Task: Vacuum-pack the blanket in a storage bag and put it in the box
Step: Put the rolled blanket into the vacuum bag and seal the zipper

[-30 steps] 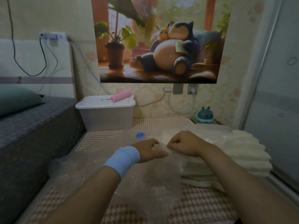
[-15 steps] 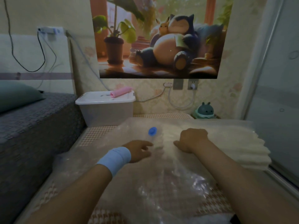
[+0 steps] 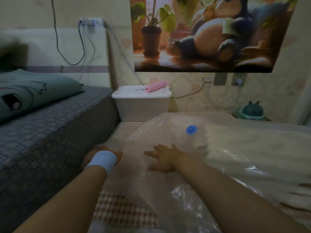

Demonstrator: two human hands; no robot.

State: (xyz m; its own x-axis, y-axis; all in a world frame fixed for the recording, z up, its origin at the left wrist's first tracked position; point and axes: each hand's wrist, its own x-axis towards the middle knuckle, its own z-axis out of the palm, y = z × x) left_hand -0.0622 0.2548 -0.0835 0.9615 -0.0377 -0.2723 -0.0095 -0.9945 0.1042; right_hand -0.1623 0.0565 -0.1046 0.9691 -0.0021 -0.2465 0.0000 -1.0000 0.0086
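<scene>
The right hand is laid flat, fingers spread wide, on the clear crinkly storage bag, probably so the slippery plastic gets smoothed and air squeezed out. The left hand is set at the bag's left edge, but it's hidden by a pale blue wristband, so its grip can't be told tbh. The fluffy cream blanket is seen inside the bag at right, near the round blue valve, and the lidded white box is parked at the far end.
</scene>
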